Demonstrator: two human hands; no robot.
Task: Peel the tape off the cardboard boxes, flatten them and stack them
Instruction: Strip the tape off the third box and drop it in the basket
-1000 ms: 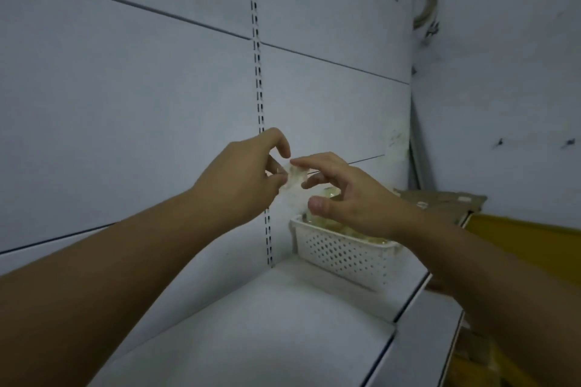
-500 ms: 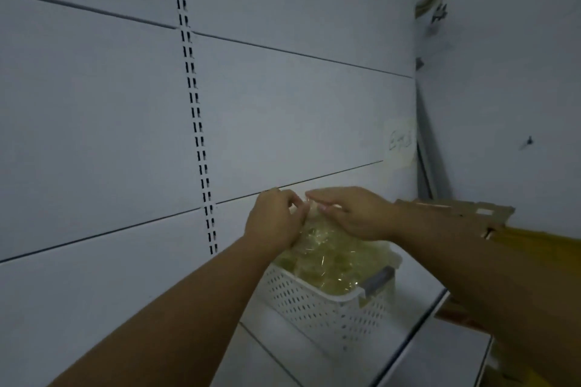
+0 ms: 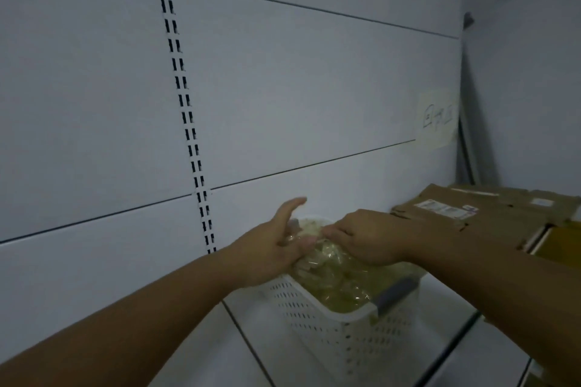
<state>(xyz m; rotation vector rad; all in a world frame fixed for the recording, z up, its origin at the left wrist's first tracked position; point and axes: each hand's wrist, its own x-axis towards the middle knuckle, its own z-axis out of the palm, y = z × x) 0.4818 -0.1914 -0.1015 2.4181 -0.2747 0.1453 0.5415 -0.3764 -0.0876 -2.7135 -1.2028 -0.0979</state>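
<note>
Left hand [image 3: 273, 248] splayed, right hand [image 3: 364, 237] fingers curled on the tape wad [image 3: 339, 280], I favoured packing it deep into the basket [image 3: 339, 342].

left hand [image 3: 276, 250] splayed, right hand [image 3: 369, 239] curled

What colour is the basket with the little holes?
The basket is white, with rows of small holes; the head view shows it best.

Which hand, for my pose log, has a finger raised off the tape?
The left hand: one finger points up; the right hand lies on the tape.
</note>
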